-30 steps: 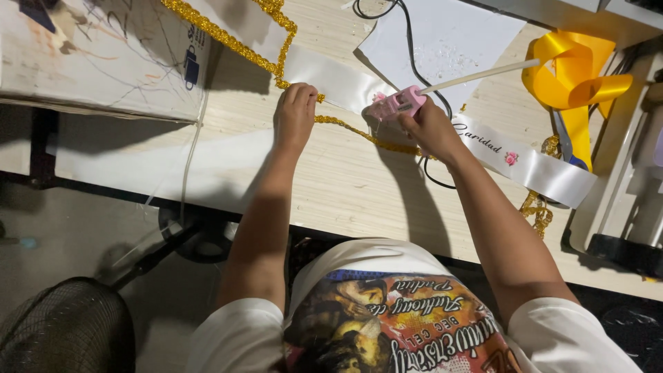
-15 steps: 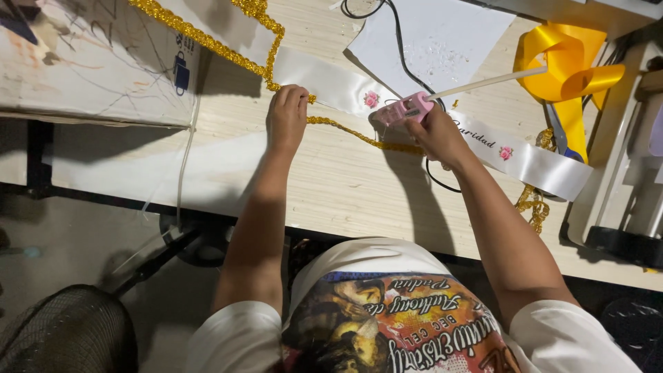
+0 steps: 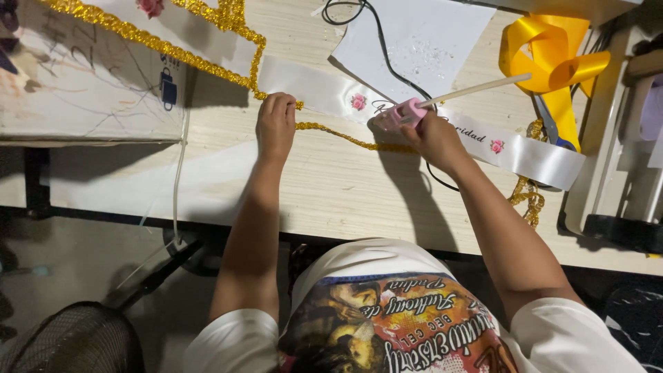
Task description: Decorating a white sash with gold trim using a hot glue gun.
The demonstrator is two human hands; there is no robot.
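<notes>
- We see our left hand point(image 3: 275, 124) lying flat, with the fingers pressed down on the gold glitter trim point(image 3: 345, 137) at the lower edge of the white satin sash point(image 3: 314, 88); they hold nothing closed inside.
- The trim runs from under these fingers to the right, toward the other hand; the part under the fingers is hidden.
- Our right hand point(image 3: 434, 138) is closed around a pink glue gun point(image 3: 400, 115); its nozzle touches the sash just left of the knuckles, and a glue stick point(image 3: 476, 88) comes out behind.
- Beyond the right fingers the sash continues; its printed decoration is partly covered.
- A yellow ribbon point(image 3: 549, 59) lies far right, partly cut off.
</notes>
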